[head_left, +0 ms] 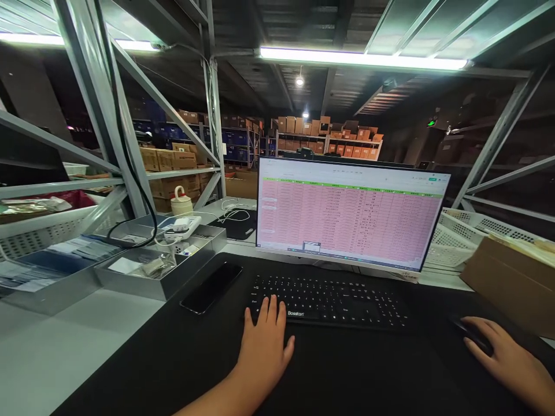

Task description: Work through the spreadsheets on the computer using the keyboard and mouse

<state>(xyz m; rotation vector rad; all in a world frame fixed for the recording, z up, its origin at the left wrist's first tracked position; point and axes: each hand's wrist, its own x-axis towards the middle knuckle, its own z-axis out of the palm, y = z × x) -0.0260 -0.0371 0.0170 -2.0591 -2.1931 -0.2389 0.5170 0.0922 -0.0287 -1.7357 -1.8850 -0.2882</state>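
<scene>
A monitor (351, 214) with a pink spreadsheet stands at the middle of the desk. In front of it lies a black keyboard (333, 300) on a black desk mat (347, 375). My left hand (264, 344) rests flat on the mat, fingers apart, its fingertips touching the keyboard's left front edge. My right hand (505, 358) lies over a black mouse (470, 335) at the right, fingers curved on it. A black phone (211, 287) lies face up to the left of the keyboard.
Grey metal trays (160, 283) with papers and a charger stand at the left under a steel shelf frame (104, 115). White baskets (459, 237) and a brown cardboard box (507, 283) are at the right. Shelves of cartons fill the background.
</scene>
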